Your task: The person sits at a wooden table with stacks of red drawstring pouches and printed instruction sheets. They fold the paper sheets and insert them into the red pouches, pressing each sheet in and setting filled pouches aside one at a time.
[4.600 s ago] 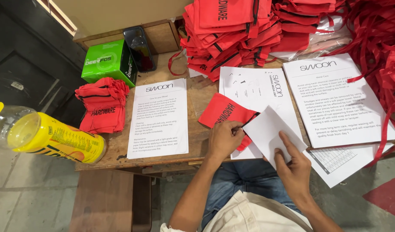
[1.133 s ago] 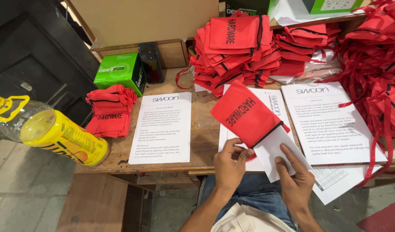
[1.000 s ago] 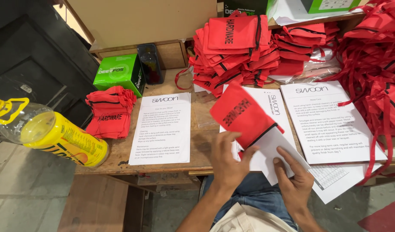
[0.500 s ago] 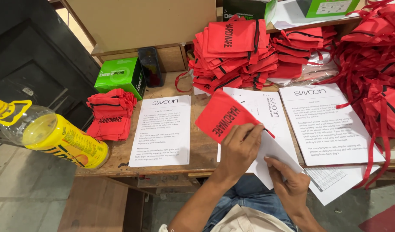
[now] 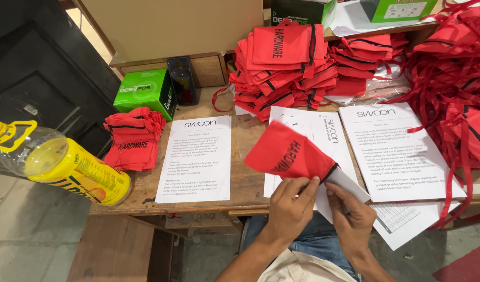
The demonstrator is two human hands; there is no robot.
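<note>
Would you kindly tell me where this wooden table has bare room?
Bare wood shows between the white instruction sheet and the red drawstring pouch the left hand holds. Behind, stacked red pouches crowd it; tangled red bags fill the right.

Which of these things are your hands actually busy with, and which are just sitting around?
In hand:
left hand
right hand
red pouch
folded white sheet

Lying about:
yellow bottle
green box
small pouch stack
big pouch pile

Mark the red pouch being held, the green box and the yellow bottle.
red pouch (image 5: 284, 154), head view, middle of its cloth face.
green box (image 5: 141, 90), head view, its top face.
yellow bottle (image 5: 80, 175), head view, its labelled side.
</note>
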